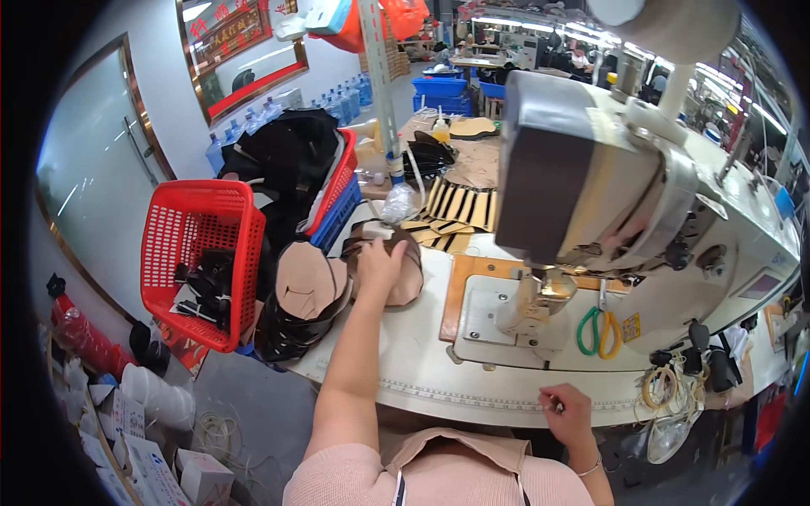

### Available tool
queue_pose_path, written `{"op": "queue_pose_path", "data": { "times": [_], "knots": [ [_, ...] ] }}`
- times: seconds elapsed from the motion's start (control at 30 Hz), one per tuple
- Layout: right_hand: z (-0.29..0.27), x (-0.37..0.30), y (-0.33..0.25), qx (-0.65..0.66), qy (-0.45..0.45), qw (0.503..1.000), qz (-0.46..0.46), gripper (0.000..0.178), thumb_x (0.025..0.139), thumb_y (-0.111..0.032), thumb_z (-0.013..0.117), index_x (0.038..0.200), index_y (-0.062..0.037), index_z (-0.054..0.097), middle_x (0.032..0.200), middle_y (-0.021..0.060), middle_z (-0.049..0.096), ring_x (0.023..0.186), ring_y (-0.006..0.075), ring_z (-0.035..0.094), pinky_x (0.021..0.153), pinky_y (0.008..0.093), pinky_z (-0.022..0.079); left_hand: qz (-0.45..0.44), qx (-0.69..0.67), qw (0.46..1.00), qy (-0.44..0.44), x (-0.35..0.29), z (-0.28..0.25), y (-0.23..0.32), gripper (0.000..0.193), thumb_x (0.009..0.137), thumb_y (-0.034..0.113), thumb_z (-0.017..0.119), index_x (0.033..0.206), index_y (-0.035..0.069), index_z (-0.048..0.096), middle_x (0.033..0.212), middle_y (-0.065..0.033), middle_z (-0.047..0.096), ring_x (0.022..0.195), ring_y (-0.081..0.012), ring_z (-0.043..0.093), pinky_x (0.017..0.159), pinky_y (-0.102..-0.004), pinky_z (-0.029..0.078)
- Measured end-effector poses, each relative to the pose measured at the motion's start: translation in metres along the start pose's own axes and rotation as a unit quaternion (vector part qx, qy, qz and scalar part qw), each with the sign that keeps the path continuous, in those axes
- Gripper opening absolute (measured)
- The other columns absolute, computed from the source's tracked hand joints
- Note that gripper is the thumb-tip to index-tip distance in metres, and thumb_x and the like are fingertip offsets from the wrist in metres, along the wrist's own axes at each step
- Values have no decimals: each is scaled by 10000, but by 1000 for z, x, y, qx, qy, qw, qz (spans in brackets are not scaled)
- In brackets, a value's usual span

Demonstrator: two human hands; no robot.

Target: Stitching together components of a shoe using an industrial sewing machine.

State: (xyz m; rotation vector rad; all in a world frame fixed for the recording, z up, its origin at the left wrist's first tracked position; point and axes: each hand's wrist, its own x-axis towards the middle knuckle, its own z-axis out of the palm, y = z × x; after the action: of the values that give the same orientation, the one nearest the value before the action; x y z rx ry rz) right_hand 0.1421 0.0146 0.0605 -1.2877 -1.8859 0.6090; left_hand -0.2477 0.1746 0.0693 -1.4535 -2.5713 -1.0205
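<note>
My left hand [378,266] reaches over a stack of dark and beige cut pieces [405,282] on the sewing table. Its fingers are apart and rest on the top of this stack, by a small white piece [377,229]. To the left stands a second stack of cut pieces [308,287], beige on top with dark edges below. My right hand [567,413] is at the front edge of the table, in front of the sewing machine [591,169]. Its fingers are curled closed around something small and dark that I cannot make out.
Scissors with green and yellow handles [601,329] lie right of the needle area. At the left are a red basket [245,278] with dark pieces and a heaped blue crate [342,207]. Striped pieces [460,207] lie behind the stacks. A ruler strip [472,396] follows the front edge.
</note>
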Motion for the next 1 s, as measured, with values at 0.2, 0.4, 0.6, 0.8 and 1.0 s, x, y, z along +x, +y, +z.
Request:
{"op": "queue_pose_path", "data": {
  "times": [0.2, 0.4, 0.6, 0.8, 1.0],
  "knots": [
    [-30, -30, 24, -13, -15, 999, 25, 131, 700, -7, 673, 821, -42, 635, 694, 91, 606, 597, 210, 600, 535, 284, 479, 62, -378, 920, 87, -30, -18, 24, 208, 770, 128, 646, 939, 7, 632, 742, -59, 637, 692, -143, 609, 660, -253, 473],
    [-31, -11, 0, 2, -5, 999, -45, 99, 725, 2, 661, 814, -33, 638, 670, 60, 599, 556, 149, 567, 509, 255, 459, 17, -823, 559, -98, -114, -60, 57, 386, 891, 18, 440, 1266, 18, 346, 1183, -107, 501, 946, -178, 566, 856, -304, 466],
    [36, 28, -24, 511, -141, 827, 187, 256, 920, -211, 489, 1041, 2, 561, 810, 25, 606, 607, 74, 467, 540, 200, 388, -172, -872, 306, -341, -164, -27, 30, 254, 959, 170, 369, 1156, 61, 487, 934, -25, 555, 813, -148, 591, 763, -304, 509],
    [66, 54, -68, 630, -93, 745, 199, 227, 820, -65, 623, 1031, -3, 566, 916, 26, 612, 815, 88, 558, 727, 251, 464, -210, -863, 251, -384, -177, -25, -32, 369, 960, 278, 353, 1247, 54, 412, 984, -76, 579, 911, -238, 583, 851, -410, 468],
    [52, 63, -62, 415, -219, 876, 112, 239, 797, -51, 639, 1025, 1, 592, 928, 30, 628, 830, 88, 573, 749, 235, 466, -150, -815, 333, -451, -163, -39, -45, 522, 929, 380, 392, 1313, 29, 346, 1023, -82, 573, 960, -245, 517, 874, -413, 392]
  ]
}}
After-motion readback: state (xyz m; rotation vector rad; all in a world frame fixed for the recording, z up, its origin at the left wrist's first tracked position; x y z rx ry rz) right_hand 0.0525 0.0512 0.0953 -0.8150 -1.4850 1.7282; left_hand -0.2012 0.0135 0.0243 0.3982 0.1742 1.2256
